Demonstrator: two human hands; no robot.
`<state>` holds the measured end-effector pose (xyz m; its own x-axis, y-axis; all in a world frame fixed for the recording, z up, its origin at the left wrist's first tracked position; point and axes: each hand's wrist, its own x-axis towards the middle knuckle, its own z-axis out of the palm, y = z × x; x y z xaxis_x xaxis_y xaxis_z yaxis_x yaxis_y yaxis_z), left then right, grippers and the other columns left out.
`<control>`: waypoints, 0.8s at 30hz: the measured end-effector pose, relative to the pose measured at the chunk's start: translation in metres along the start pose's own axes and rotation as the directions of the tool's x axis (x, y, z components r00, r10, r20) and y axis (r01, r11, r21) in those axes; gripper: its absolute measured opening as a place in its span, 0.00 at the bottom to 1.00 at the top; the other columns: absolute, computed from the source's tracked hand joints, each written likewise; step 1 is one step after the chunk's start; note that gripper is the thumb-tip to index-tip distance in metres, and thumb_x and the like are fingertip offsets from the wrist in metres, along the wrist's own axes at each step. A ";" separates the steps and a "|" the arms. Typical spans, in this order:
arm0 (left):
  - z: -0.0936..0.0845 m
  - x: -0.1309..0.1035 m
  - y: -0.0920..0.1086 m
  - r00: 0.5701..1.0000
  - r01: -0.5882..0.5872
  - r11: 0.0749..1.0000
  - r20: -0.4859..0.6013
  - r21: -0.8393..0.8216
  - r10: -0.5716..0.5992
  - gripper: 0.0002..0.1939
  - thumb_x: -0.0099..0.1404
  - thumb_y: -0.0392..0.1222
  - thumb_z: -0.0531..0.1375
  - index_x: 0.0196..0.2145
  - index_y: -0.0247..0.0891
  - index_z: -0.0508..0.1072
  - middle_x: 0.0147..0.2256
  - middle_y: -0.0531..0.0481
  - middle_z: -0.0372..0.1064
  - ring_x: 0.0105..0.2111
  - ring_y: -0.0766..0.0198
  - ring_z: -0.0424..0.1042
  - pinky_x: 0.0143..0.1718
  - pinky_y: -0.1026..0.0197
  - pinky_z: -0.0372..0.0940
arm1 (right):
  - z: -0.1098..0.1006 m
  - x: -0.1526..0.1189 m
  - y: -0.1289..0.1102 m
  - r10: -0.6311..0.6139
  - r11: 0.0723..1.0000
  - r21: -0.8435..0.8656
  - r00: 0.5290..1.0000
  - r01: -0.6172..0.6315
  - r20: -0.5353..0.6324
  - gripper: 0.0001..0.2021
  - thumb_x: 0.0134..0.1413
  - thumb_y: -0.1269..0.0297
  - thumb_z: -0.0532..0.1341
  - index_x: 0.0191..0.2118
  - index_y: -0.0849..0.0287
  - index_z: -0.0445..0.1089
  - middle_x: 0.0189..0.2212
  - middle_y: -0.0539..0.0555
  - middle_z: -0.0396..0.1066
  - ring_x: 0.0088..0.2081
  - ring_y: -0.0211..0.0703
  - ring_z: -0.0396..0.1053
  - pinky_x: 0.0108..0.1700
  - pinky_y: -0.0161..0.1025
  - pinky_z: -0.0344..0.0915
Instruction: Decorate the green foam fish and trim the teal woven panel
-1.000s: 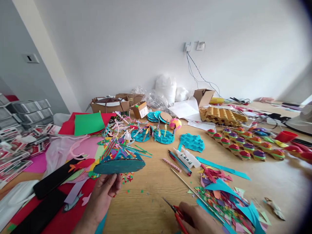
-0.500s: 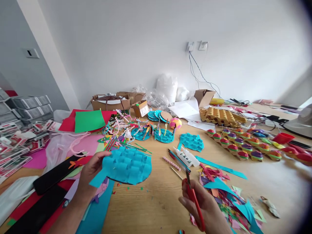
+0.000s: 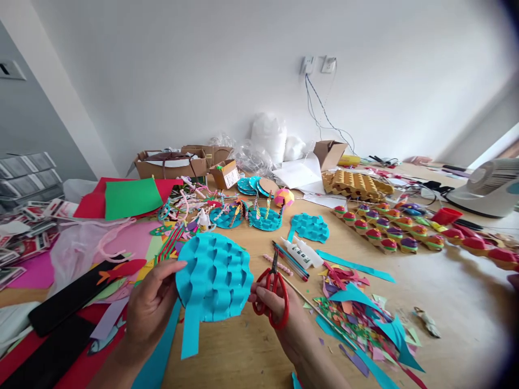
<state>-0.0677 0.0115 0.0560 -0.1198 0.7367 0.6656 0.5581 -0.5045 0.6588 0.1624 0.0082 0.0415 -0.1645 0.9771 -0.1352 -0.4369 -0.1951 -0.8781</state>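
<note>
A round disc covered in wavy blue paper strips (image 3: pixel 219 275) faces me, tilted up above the table. One loose strip end hangs from its lower left. My left hand (image 3: pixel 156 297) grips the disc at its left edge, thumb on the front. Red-handled scissors (image 3: pixel 273 305) sit in my right hand (image 3: pixel 279 319), blades together and pointing up and away. The fingertips of that hand reach the disc's right edge; whether they pinch it is unclear. Behind lie white glue bottles (image 3: pixel 306 252), pens (image 3: pixel 294 259) and another blue strip-covered disc (image 3: pixel 310 228).
Paper scraps (image 3: pixel 357 313) are heaped to the right. Farther right are painted egg-carton cups (image 3: pixel 389 232) and a fan (image 3: pixel 482 189). Coloured sheets (image 3: pixel 133 199), black strips (image 3: pixel 77 297) and a plastic bag (image 3: pixel 77 259) lie left. Cardboard boxes (image 3: pixel 170 166) stand along the wall.
The disc has turned upright to show its front, its loose strip now hanging down. My right hand has moved left to the disc's edge, and the scissors have swung to point up.
</note>
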 end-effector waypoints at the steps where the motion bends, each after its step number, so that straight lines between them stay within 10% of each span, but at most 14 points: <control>1: 0.001 -0.001 -0.001 0.999 -0.038 0.999 0.002 0.031 0.038 0.10 0.58 0.35 0.57 0.39 0.43 0.70 0.37 0.52 0.72 0.35 0.64 0.73 0.34 0.66 0.67 | 0.001 0.002 0.001 -0.014 1.000 0.007 1.000 0.014 0.018 0.08 0.43 0.65 0.63 0.28 0.62 0.63 0.23 0.51 0.67 0.24 0.34 0.61 0.27 0.32 0.55; 15: 0.001 0.005 0.009 0.934 -0.350 0.926 0.120 0.142 0.335 0.14 0.60 0.30 0.55 0.41 0.44 0.70 0.37 0.52 0.70 0.38 0.68 0.71 0.40 0.69 0.64 | -0.011 0.009 0.006 0.072 0.971 0.218 0.990 -0.097 0.121 0.09 0.41 0.65 0.64 0.25 0.62 0.63 0.18 0.47 0.64 0.20 0.31 0.59 0.24 0.30 0.53; 24: 0.000 0.011 0.018 0.955 -0.268 0.963 0.126 -0.014 0.267 0.18 0.59 0.29 0.55 0.41 0.52 0.70 0.45 0.52 0.61 0.40 0.64 0.67 0.39 0.63 0.64 | -0.009 0.010 -0.003 0.027 0.973 0.224 0.990 -0.058 0.136 0.07 0.40 0.66 0.64 0.26 0.62 0.65 0.18 0.47 0.64 0.20 0.32 0.60 0.24 0.30 0.54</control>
<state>-0.0586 0.0108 0.0751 0.1385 0.6259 0.7675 0.5581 -0.6895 0.4616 0.1705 0.0192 0.0384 -0.2951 0.9507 -0.0956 -0.6138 -0.2653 -0.7435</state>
